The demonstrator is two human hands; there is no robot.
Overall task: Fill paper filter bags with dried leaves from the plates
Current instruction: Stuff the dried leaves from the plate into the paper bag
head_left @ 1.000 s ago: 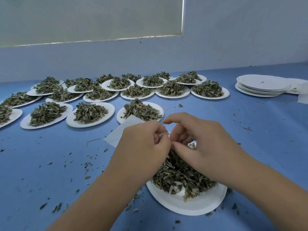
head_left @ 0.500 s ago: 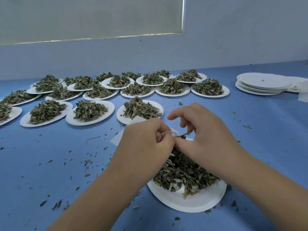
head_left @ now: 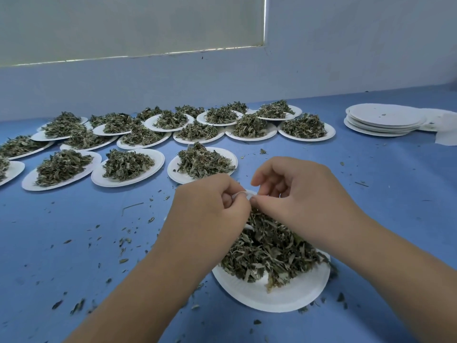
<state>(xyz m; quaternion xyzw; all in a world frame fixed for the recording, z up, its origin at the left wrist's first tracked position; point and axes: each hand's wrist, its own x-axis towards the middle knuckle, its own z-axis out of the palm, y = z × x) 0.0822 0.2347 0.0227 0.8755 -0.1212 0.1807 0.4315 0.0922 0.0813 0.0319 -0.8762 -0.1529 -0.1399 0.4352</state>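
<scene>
1. Pinching a paper filter bag between them, head view: both hands meet above the near plate. Only a small white bit of the bag shows.
2. Fingers of the left hand are curled in, thumb and fingertips gripping the bag's left edge.
3. Thumb and forefinger of the right hand pinch the bag's right edge; other fingers loosely bent above.
4. Bag sits at the far edge of the near plate, just over the heap of dried leaves. Cannot tell if any leaves are inside.
5. Near plate is white paper on the blue counter; leaves heaped on its far half, near rim bare.
6. Beyond the hands, many more white plates with leaf heaps stand in rows; the closest plate is just behind the left hand.
7. Far right: stack of empty plates, with white paper sheets beside it.
8. Leaf crumbs lie scattered on the counter, mostly left of the near plate.
</scene>
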